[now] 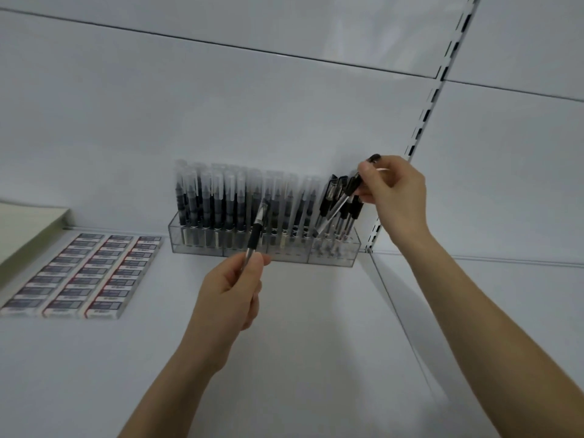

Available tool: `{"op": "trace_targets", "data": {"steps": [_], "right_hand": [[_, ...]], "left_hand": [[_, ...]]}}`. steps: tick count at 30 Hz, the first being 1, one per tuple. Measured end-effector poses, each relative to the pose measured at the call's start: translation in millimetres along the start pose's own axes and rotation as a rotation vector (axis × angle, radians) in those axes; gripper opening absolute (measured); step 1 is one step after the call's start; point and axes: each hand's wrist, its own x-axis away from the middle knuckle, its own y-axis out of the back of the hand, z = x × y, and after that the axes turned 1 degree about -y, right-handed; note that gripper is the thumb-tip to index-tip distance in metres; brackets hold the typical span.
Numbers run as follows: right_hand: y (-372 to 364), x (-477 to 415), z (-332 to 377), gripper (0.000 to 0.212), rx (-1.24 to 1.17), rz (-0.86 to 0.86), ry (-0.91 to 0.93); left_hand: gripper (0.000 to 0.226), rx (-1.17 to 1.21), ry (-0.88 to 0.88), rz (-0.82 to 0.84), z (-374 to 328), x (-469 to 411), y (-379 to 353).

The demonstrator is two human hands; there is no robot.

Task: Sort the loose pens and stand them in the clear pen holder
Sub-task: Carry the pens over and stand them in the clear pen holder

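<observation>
Pens (221, 200) fill the holder (196, 245) at centre. Left hand (234, 289) grips a loose pen (255, 235) before it; right hand (395, 191) pinches a capped pen (339, 207) slanting into its right end.

Dim, cool, even light. Faint shadows lie right of the clear pen holder (197, 245); left of it, erasers (85, 276) blur.

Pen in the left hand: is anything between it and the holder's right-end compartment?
Yes. The right hand and the slanted pen it pinches sit over that compartment of the clear holder, already part-filled with black-clipped pens. The left hand holds its pen before the holder's middle.
</observation>
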Motion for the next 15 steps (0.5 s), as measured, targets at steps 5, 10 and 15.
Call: {"op": "trace_targets", "data": {"steps": [5, 10, 15], "right_hand": [[-14, -4, -5, 0.004, 0.084, 0.038, 0.075], [-17, -8, -5, 0.007, 0.161, 0.049, 0.135], [-23, -6, -17, 0.013, 0.232, 0.099, 0.119]], "left_hand": [[0.028, 0.000, 0.013, -0.012, 2, -1, 4], [0.030, 0.007, 0.032, 0.000, 2, -3, 8], [0.029, -0.009, 0.039, 0.015, 3, -5, 9]]}}
